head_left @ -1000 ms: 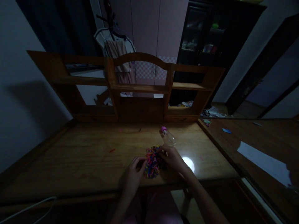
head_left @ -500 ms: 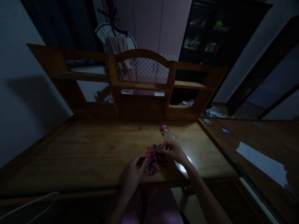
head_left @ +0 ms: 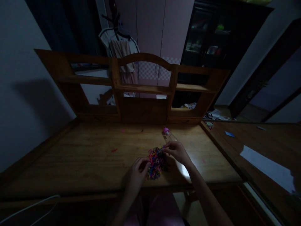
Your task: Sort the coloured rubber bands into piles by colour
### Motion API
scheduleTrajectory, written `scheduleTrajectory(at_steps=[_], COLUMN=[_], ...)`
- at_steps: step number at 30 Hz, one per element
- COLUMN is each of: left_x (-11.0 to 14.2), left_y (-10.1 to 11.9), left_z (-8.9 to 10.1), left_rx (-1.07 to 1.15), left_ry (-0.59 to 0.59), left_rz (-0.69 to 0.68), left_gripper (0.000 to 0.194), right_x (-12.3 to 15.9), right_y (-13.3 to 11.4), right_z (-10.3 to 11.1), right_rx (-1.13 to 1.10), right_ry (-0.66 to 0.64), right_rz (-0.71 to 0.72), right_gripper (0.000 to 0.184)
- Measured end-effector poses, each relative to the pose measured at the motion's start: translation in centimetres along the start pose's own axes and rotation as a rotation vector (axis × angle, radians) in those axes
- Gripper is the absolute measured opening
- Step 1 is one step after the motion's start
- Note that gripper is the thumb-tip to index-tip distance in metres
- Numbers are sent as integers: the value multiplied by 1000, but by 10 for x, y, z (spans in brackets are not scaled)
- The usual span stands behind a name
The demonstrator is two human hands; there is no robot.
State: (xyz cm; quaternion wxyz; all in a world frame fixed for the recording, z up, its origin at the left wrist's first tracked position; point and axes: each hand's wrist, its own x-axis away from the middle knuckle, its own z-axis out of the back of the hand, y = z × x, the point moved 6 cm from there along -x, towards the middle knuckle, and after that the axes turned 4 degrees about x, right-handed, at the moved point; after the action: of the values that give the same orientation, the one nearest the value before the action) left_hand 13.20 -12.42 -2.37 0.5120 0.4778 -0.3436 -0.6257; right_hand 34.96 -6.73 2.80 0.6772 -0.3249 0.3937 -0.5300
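A pile of small multicoloured bands or strings (head_left: 156, 164) lies near the front edge of the wooden desk (head_left: 94, 153). At its left side is my left hand (head_left: 138, 169), thumb and fingertips pinched together at the edge of the pile. My right hand (head_left: 176, 151) reaches over the pile's upper right, its fingers also pinched. What sits between the fingertips of either hand is too small and dark to make out. Just beyond my right hand lies a clear bottle (head_left: 171, 137) with a pink top, partly covered by that hand.
A wooden shelf unit (head_left: 143, 88) rises along the desk's back. Loose bits lie on the desktop, among them a red piece (head_left: 114, 150). A side table (head_left: 235, 138) on the right holds white paper (head_left: 266, 168) and a blue card (head_left: 229, 134). A white cable (head_left: 30, 205) hangs at lower left.
The whole view has shifted slightly with the head. Both hands stay at the pile, in nearly the same pinched poses; the right fingers have moved a little.
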Motion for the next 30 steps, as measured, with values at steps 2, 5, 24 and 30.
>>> scheduleTrajectory(at_steps=[2, 5, 24, 30], left_x=[0, 0, 1, 2], left_y=[0, 0, 19, 17], left_z=[0, 1, -2, 1], left_rx=[-13, -35, 154, 155], left_ry=[0, 9, -22, 1], left_rz=[-9, -16, 28, -6], left_gripper=[18, 18, 26, 22], right_x=[-15, -35, 26, 38], right_y=[-1, -2, -44, -66], right_z=[6, 6, -51, -53], right_rx=[98, 195, -243, 145], right_ry=[73, 113, -272, -188], right_rz=[61, 115, 32, 197], right_gripper=[18, 11, 16, 14])
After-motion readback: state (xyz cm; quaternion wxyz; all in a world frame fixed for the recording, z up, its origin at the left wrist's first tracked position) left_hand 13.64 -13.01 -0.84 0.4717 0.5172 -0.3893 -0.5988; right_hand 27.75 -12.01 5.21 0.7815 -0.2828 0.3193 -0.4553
